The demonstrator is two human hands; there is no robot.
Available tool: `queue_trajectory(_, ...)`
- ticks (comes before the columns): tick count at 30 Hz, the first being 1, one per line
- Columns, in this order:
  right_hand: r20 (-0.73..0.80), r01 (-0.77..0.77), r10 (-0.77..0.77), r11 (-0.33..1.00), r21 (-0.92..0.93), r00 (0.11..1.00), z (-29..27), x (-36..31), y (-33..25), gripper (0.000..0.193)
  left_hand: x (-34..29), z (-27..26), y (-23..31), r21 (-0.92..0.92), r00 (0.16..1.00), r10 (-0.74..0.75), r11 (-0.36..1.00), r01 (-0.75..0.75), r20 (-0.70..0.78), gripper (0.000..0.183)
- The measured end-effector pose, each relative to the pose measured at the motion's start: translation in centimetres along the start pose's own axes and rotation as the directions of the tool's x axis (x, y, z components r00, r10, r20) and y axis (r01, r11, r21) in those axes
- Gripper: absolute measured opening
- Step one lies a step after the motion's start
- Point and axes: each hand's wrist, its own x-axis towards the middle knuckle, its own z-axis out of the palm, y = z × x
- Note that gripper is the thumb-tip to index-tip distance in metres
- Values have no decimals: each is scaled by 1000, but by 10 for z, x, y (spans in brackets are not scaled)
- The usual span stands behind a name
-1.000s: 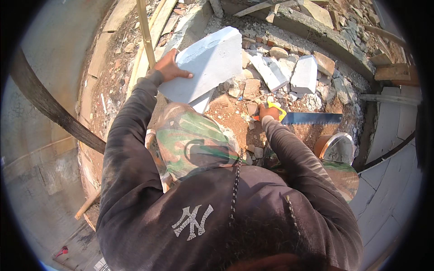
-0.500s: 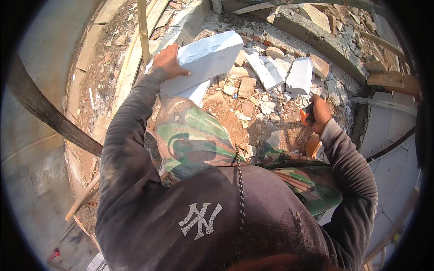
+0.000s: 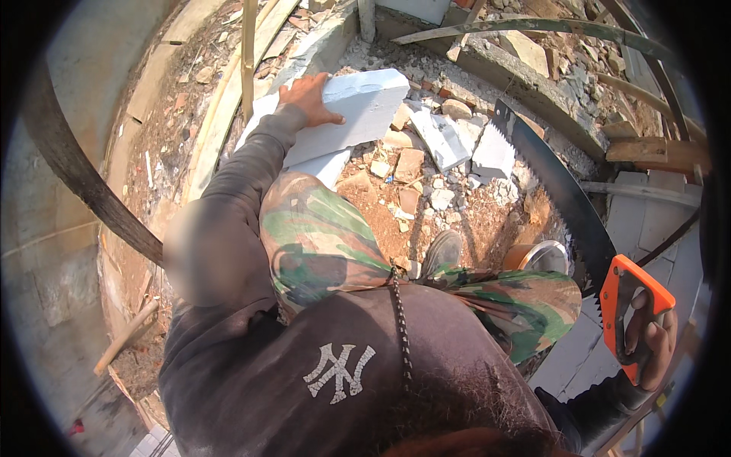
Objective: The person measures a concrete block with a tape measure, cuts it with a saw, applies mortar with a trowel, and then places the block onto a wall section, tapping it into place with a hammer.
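Note:
My left hand [image 3: 311, 100] grips a large white building block [image 3: 358, 114], fingers over its upper edge and thumb on the near face. The block lies tilted on another white slab [image 3: 324, 166], just beyond my left knee. Out at the right, my right hand [image 3: 656, 346] is closed around the orange handle of a handsaw [image 3: 560, 179]. Its long dark toothed blade points up and away to the left, apart from the block. Two smaller white block pieces [image 3: 442, 139] [image 3: 493, 154] rest on the rubble between block and saw.
Broken bricks and stones [image 3: 407, 164] cover the ground ahead. A concrete beam [image 3: 525, 87] crosses behind them. Wooden planks [image 3: 228, 91] and an upright stick [image 3: 248, 61] stand left. A round pale-rimmed container [image 3: 544, 255] sits by my right knee, near a white block wall [image 3: 582, 343].
My right hand has swung outward and back toward me, bringing the whole saw into view. My left hand and the block have shifted slightly right.

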Motion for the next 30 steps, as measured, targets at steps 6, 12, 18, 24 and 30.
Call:
queue_trajectory(6,-18,47,-45,974,222,999,117,37,46,40,12,-15,8,-43,971,-100,993,112,217,113)
queue_trajectory(12,117,19,-54,958,285,992,213,73,90,32,-4,-15,-15,-149,980,37,989,-7,193,112)
queue_trajectory(18,162,65,-81,993,99,983,231,73,107,26,-22,0,-39,-274,972,39,961,27,233,116)
queue_trajectory(24,166,81,-88,995,52,982,247,68,106,25,-1,3,-45,-384,978,17,921,66,209,131)
queue_trajectory(30,148,97,-95,995,-2,984,252,68,105,25,13,6,-25,-200,925,-65,968,149,375,135)
